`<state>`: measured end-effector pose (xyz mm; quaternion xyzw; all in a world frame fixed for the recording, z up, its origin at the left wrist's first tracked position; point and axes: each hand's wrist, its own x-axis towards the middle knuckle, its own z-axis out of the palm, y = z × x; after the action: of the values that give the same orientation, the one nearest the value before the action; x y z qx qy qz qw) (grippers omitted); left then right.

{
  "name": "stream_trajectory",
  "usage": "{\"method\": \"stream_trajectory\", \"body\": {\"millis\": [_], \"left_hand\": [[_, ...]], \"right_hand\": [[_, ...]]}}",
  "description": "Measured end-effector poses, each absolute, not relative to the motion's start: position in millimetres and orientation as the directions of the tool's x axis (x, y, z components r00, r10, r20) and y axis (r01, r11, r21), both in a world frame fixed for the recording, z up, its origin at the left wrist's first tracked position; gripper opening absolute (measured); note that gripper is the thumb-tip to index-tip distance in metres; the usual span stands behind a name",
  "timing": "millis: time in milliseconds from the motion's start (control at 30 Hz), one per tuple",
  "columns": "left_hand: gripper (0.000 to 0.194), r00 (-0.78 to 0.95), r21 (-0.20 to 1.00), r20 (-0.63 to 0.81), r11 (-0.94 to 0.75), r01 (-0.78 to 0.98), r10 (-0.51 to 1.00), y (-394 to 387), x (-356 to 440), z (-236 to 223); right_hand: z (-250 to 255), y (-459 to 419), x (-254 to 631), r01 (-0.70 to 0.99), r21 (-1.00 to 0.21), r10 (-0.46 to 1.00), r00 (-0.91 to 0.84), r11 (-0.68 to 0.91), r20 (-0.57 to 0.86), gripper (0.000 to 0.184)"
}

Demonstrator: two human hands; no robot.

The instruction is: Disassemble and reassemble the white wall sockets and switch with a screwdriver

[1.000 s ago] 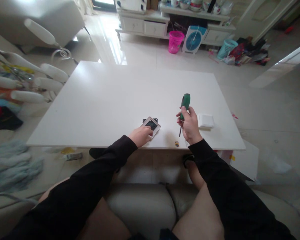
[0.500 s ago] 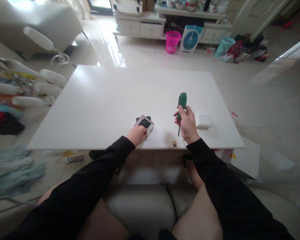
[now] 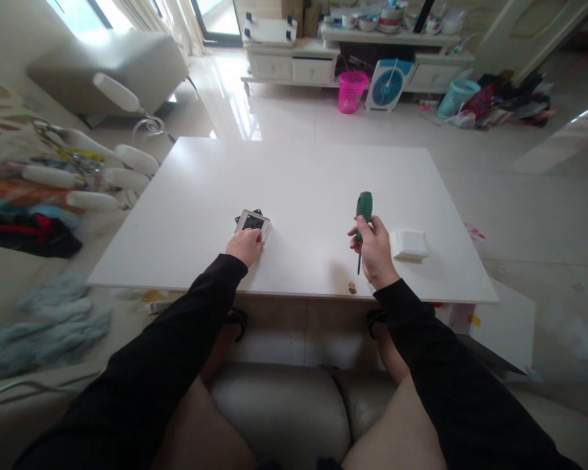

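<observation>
My left hand [image 3: 245,247] is closed on the near edge of a small, shallow, pale tray [image 3: 266,230] with a black piece [image 3: 253,222] inside. Dark corners of another flat black part [image 3: 258,212] stick out behind the tray's far side. My fingertips are partly hidden there. My right hand [image 3: 375,251] grips a screwdriver [image 3: 365,205] by its green handle, above the table's near right part. The thin shaft points down toward me. Right of that hand lies a white square block [image 3: 411,243], perhaps stacked plates.
The white table [image 3: 294,176] spans the space before me. A small yellow figure sticker [image 3: 352,288] sits at its near edge. Beyond, on the floor, stand a pink basket [image 3: 351,91], a blue fan [image 3: 388,85] and a teal basket [image 3: 458,98]. A lamp with white shades [image 3: 136,158] is at left.
My left hand has shifted the tray and the black part left and farther from me across the table. My right hand still holds the screwdriver in about the same place. The view has turned slightly.
</observation>
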<state>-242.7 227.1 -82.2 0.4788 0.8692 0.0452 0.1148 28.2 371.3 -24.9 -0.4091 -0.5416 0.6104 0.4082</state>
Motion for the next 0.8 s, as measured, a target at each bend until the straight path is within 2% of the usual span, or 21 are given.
{"method": "stream_trajectory", "body": {"millis": [167,333,500,633,800], "left_hand": [[0.018,-0.572,0.166,-0.154,0.592,0.789,0.806,222,-265,-83],[0.035,-0.453,0.208,-0.264,0.508,0.835,0.852,222,-259,-90],[0.038,-0.416,0.195,-0.267,0.472,0.86,0.869,223,-259,-96],[0.045,-0.472,0.176,-0.268,0.525,0.833,0.84,222,-271,-97],[0.061,-0.541,0.227,-0.244,0.59,0.775,0.805,220,-285,-104]], "right_hand": [[-25,371,29,-0.057,-0.995,0.94,-0.336,-0.085,-0.061,0.039],[-26,371,30,-0.042,-0.997,0.939,-0.341,-0.069,-0.051,0.041],[-29,372,36,-0.023,-0.998,0.942,-0.33,-0.065,-0.053,0.041],[-29,373,39,-0.026,-0.997,0.946,-0.319,-0.076,-0.064,0.044],[-30,374,39,-0.014,-0.997,0.946,-0.315,-0.081,-0.072,0.045]]}}
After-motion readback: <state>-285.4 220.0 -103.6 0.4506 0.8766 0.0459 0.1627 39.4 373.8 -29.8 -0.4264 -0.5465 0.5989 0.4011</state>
